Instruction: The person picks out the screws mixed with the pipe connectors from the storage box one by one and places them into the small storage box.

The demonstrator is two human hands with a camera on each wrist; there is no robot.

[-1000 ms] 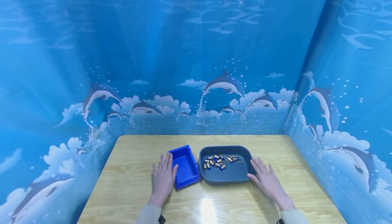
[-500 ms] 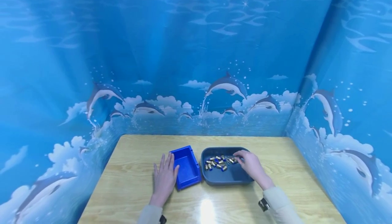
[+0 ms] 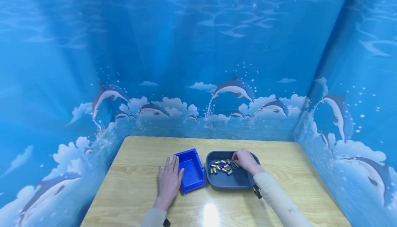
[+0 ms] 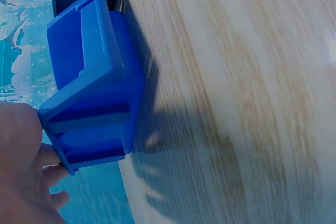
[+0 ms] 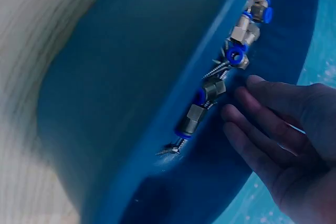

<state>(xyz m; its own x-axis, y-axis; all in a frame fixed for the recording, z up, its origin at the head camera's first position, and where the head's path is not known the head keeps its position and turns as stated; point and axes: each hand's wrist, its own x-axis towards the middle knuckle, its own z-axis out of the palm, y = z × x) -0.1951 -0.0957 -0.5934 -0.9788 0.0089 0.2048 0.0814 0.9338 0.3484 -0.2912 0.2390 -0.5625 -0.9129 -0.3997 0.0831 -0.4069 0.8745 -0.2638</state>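
Note:
My left hand [image 3: 169, 182] lies with straight fingers along the left rim of a blue plastic bin [image 3: 193, 187]. In the left wrist view the same hand [image 4: 21, 166] touches the bin's [image 4: 92, 90] edge. Inside a dark grey-blue tray [image 3: 231, 187] is a heap of brass push-in fittings [image 3: 225, 170] with blue collars. Silver screws [image 5: 172, 149] are mixed among them. My right hand [image 3: 245, 159] reaches into the tray's right side, over the heap. Its loosely bent fingers [image 5: 247, 135] are beside the fittings in the right wrist view, with nothing visible between them.
Bin and tray stand side by side on a light wooden table [image 3: 142, 158], the tray on the right. A blue curtain [image 3: 198, 61] printed with dolphins surrounds the back and sides. Light glares off the table [image 3: 211, 213] near the front.
My right hand has left the tray's right rim and moved left into the tray, over the fittings and screws. The left hand stays at the bin. The head view has shifted slightly.

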